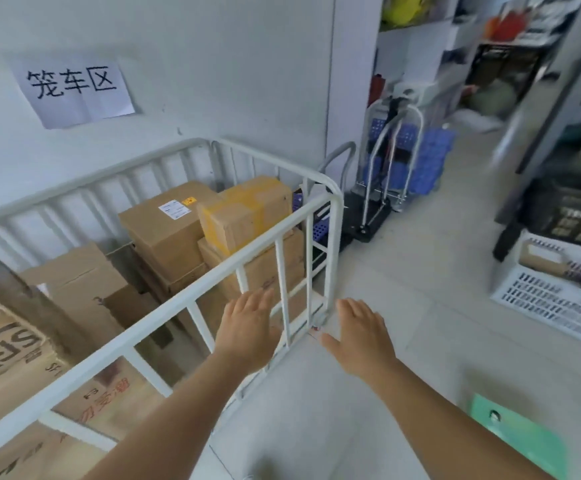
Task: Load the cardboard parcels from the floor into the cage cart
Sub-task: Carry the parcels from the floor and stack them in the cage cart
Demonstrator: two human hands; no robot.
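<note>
The white metal cage cart (164, 318) fills the left half of the view, against a pale wall. Several cardboard parcels are stacked inside it; a yellow-taped one (247, 211) sits on top at the far right corner, beside a labelled box (169, 223). A large box with a printed logo (2, 344) lies at the near left. My left hand (247, 327) hangs open in front of the cart's near rail, holding nothing. My right hand (360, 332) is open too, fingers straight, over the bare floor just right of the cart's corner.
A folded hand truck (391, 157) and blue crates (431, 161) stand beyond the cart by the wall. A white slatted basket (555, 303) sits on the floor at right, under dark shelving. A green sheet (517, 434) lies at the lower right. Pale tiled floor (420, 265) stretches between them.
</note>
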